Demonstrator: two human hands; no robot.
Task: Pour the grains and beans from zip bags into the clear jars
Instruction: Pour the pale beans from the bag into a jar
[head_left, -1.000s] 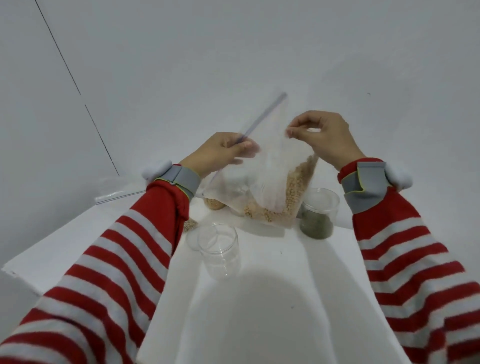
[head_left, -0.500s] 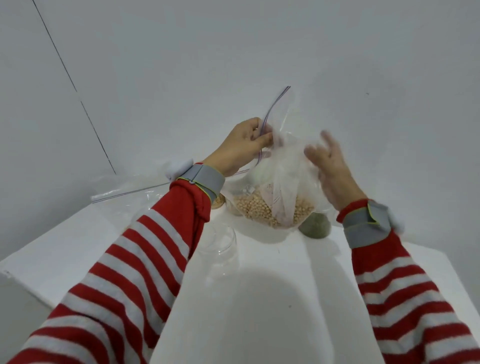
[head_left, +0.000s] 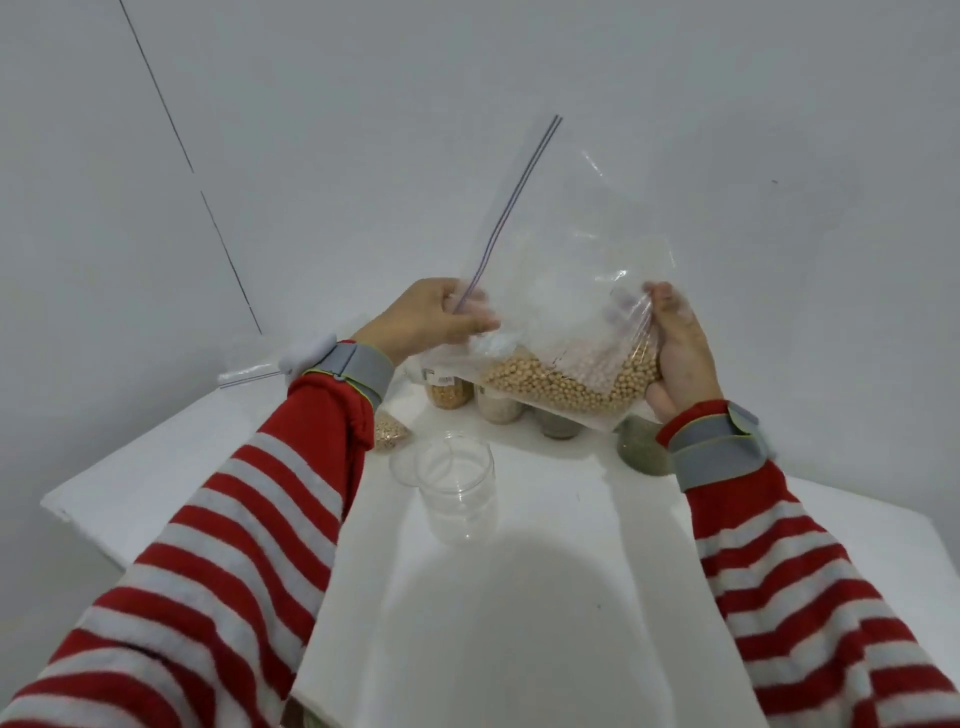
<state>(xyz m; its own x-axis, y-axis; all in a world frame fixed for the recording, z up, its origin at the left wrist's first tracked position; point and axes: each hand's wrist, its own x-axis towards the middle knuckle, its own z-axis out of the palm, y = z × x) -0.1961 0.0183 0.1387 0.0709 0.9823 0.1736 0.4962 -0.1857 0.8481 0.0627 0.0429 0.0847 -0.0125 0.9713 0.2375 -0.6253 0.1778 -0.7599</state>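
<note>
Currently: zip bag (head_left: 571, 270) of beans (head_left: 561, 385) aloft between hands, clear jar (head_left: 458, 486) below left hand (head_left: 431, 318). Left pinching zip end; right hand (head_left: 681, 364) curled round loaded corner. Probably limp, slippery, bottom-heavy: grip near zip, support beneath beans.

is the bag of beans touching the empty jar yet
Apart. The head view shows the zip bag held up by the left hand and right hand, bare table showing between it and the empty jar.

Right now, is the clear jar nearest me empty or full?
Empty. The clear jar stands upright and the white table shows through it; no beans inside.
</note>
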